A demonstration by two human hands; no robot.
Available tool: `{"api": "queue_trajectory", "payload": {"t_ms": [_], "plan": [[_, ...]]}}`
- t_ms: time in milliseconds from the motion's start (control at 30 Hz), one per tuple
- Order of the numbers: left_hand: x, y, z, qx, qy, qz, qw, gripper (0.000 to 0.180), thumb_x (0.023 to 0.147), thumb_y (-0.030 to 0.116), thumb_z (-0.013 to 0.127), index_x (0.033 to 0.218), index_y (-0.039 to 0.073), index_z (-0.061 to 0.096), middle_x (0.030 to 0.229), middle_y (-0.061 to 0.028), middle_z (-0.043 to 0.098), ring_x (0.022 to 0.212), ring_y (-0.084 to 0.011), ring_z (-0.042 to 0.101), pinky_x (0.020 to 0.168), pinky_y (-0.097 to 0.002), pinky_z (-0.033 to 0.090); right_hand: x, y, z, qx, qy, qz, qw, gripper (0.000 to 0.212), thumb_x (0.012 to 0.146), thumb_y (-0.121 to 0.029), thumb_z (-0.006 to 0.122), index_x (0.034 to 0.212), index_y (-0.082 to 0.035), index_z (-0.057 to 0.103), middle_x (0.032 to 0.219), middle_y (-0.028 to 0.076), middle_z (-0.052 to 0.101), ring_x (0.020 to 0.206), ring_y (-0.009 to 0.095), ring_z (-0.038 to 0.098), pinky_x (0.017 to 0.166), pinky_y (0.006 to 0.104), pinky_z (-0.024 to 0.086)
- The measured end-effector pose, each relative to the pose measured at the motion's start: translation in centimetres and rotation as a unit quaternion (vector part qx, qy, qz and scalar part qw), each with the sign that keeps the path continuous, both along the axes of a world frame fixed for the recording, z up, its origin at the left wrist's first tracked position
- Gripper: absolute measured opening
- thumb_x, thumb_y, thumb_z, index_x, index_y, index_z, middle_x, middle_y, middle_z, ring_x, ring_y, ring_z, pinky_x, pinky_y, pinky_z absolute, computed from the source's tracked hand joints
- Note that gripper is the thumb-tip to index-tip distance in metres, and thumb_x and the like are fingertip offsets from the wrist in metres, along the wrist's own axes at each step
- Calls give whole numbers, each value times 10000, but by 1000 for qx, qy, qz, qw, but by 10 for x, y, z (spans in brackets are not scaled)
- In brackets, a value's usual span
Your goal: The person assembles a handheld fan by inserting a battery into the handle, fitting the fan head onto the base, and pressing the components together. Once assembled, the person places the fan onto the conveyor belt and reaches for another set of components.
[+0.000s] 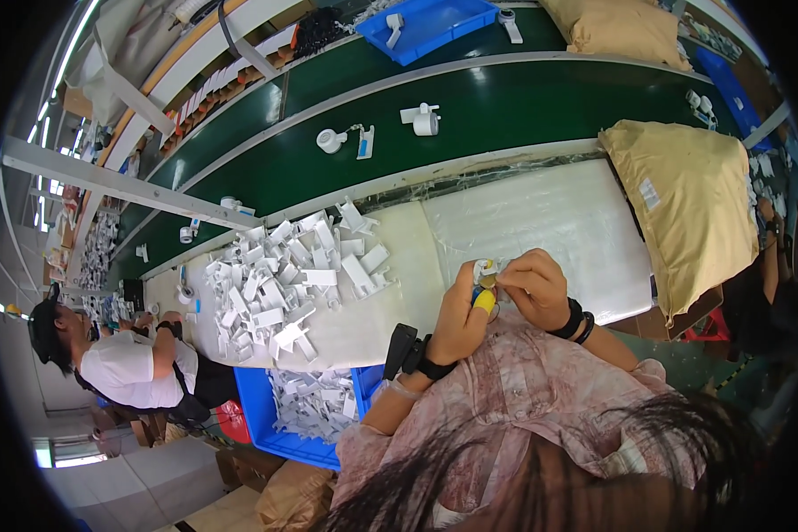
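Green conveyor belt [293,164] runs behind a pale worktable [412,266]; white plastic parts [322,277] lie heaped on its left side, blue bin [255,415] below. Left hand [459,317] grips a small yellow-and-white piece [484,301] at the table's near edge. Right hand [539,288] is at its top; cannot tell whether those fingertips pinch it.

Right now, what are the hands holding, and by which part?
The left hand holds a small, partly yellow thing; exactly where is hidden. Whether the right hand holds it too, I can't tell.
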State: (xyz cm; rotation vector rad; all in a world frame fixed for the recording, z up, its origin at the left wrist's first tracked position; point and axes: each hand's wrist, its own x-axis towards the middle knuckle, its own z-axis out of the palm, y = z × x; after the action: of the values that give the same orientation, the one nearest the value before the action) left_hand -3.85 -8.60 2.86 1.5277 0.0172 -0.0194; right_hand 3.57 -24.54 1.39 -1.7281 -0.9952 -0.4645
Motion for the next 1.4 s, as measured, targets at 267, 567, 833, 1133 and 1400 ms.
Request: {"api": "queue_trajectory", "payload": {"t_ms": [267,567,833,1133,1400], "plan": [[-3,-1,-13,35,-43,7,998,336,953,104,474,1272,10,434,855,-24,531,668,-63,486,594,-207,415,-1,2,5,3,33,26,999,261,675,62,728,896,-56,656,842,71,629,709,255,569,609,341,443],[-5,0,-17,74,17,20,997,445,866,41,555,1294,-18,447,985,-189,612,848,-316,627,763,-344,491,4,0,9,-15,31,39,999,241,679,55,722,888,-48,658,827,71,616,712,263,566,617,345,454],[-3,-3,-12,119,-43,21,992,358,958,58,434,1311,0,446,836,-22,552,659,-66,498,586,-212,417,7,-4,10,-29,31,57,997,227,681,50,723,873,-55,661,830,65,613,732,255,570,629,341,459],[-6,-2,-18,104,-25,32,994,299,973,69,431,1254,-18,479,816,-30,562,664,-81,515,579,-227,430,3,0,9,-25,23,53,998,251,669,55,720,882,-57,646,828,71,610,725,261,568,627,343,459],[1,2,-15,189,-25,45,981,236,972,110,455,1157,-5,546,767,-69,613,652,-101,558,580,-244,449,1,5,0,-37,24,35,998,250,675,52,712,893,-47,640,831,71,605,728,264,570,626,354,456]]}}
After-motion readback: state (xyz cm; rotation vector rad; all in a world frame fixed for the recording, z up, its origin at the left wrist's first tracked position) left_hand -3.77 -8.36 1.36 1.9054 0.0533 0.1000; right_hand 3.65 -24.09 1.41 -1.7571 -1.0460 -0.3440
